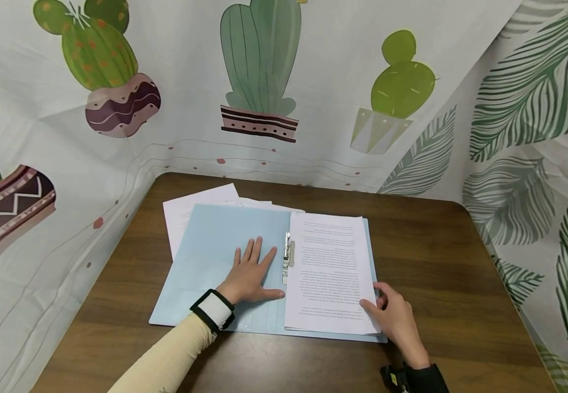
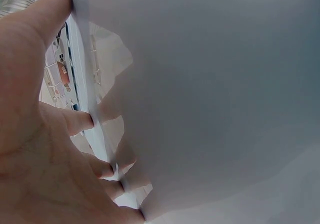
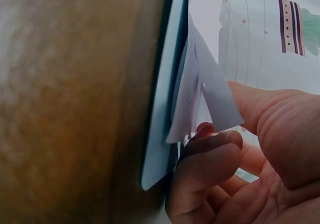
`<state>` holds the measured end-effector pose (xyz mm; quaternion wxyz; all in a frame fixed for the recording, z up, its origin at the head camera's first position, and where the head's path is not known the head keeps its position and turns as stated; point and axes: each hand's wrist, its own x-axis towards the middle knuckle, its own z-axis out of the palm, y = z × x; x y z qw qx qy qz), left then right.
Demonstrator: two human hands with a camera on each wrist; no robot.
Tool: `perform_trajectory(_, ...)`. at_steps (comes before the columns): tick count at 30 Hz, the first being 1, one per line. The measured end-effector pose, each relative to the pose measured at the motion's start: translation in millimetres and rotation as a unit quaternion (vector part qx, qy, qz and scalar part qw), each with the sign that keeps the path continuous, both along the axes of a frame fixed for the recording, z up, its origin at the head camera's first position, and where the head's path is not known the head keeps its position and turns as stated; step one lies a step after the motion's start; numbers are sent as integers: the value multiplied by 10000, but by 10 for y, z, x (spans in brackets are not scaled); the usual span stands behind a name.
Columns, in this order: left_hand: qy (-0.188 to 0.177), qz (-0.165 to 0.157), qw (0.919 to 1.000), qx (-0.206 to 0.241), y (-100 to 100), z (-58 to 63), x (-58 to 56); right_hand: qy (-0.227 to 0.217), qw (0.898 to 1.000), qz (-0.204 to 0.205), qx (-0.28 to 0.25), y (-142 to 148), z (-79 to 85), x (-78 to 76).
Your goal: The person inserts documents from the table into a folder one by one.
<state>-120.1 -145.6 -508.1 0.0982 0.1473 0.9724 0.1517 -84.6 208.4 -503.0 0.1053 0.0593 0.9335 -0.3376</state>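
Note:
A light blue ring-binder folder (image 1: 210, 232) lies spread on the table, with a metal clip (image 1: 288, 262) along its spine. On its right side sits a stack of printed sheets (image 1: 330, 273). My left hand (image 1: 250, 275) rests with fingers spread on the bare left cover, its thumb pointing toward the clip. In the left wrist view the fingertips meet the glossy cover (image 2: 210, 104). At the stack's lower right edge, my right hand (image 1: 396, 315) pinches paper between thumb and fingers. The right wrist view shows a sheet corner (image 3: 222, 109) lifted apart from the sheets below.
Loose white sheets (image 1: 176, 215) stick out from under the folder's upper left. The brown wooden table (image 1: 426, 251) extends on both sides of the folder. A cactus-print cloth (image 1: 328, 71) hangs behind the table, and leaf-print fabric (image 1: 505, 202) is at the right.

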Motion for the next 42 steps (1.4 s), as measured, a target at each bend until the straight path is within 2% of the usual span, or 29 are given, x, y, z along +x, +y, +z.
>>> perform_trajectory(18, -31, 4, 10000, -71, -10, -32, -16, 119, 9998, 114, 81, 4, -9, 4)
perform_trajectory(42, -46, 4, 9999, -101, -16, -45, -11, -4, 9998, 147, 156, 0, 0, 9)
